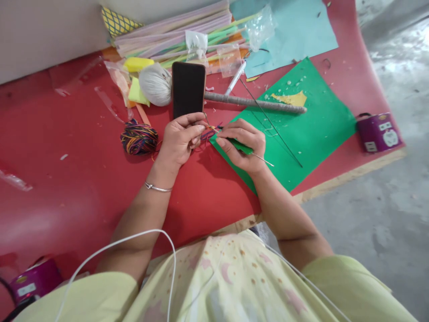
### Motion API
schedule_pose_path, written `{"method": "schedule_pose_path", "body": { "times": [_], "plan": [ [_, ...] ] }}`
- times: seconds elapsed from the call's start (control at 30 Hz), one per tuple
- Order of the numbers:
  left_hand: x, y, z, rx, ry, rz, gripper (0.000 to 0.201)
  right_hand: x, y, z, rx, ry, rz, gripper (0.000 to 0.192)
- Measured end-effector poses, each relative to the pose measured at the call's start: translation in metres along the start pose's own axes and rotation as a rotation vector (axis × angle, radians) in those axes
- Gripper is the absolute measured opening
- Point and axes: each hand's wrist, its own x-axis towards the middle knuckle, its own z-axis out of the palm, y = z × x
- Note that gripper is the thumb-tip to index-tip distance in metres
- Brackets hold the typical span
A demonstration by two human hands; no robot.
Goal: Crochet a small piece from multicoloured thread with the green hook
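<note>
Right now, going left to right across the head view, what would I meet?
Left purple box, multicoloured yarn ball, left hand, right hand, yellow scrap, right purple box.

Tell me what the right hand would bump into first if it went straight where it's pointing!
The right hand would likely meet the colourful yarn first, then the left hand just past it. Depth is hard to judge here.

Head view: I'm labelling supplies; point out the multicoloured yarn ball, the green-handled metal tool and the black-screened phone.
Multicoloured yarn ball (139,138): head view, wound strands.
Green-handled metal tool (244,148): head view, green handle.
Black-screened phone (188,89): head view, dark screen.
</note>
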Motion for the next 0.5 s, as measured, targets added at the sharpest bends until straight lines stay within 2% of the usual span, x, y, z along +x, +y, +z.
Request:
{"method": "schedule_pose_path", "body": {
  "times": [0.5],
  "plan": [
    [0.0001, -0.0009, -0.0007, 0.014, -0.003, 0.010, 0.030, -0.0009, 0.0007, 0.0006, -0.010, -0.024, 0.018, 0.009]
  ]
}}
